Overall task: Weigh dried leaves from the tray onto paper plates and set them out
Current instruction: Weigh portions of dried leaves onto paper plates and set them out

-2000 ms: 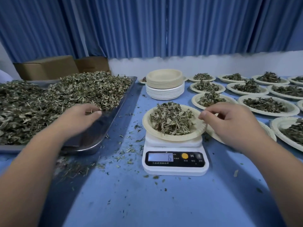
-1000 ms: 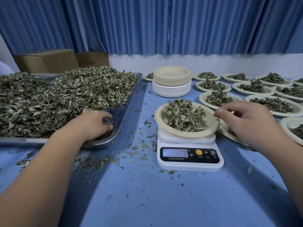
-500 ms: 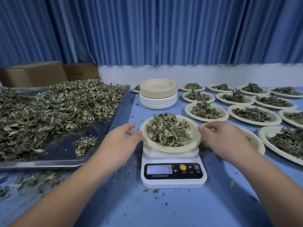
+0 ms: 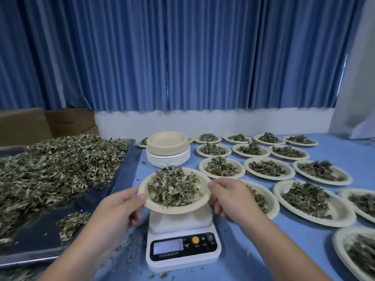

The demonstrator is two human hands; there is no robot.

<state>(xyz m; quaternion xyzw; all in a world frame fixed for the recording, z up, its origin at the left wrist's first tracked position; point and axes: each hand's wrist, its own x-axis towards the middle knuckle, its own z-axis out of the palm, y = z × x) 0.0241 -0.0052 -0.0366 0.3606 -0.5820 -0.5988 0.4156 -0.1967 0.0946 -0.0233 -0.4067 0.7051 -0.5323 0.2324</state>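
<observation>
Gripping loaded paper plate at opposite rims: with left hand, thumb over edge, fingers curled beneath; with right hand, same pinch. Holding it just above scale platform, slightly tilted. Dried leaves heaped inside. Tray at left; filled plates set out at right on table.

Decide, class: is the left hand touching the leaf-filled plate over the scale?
Touching. The head view shows the left hand pinching the plate at its rim, thumb on top.
</observation>
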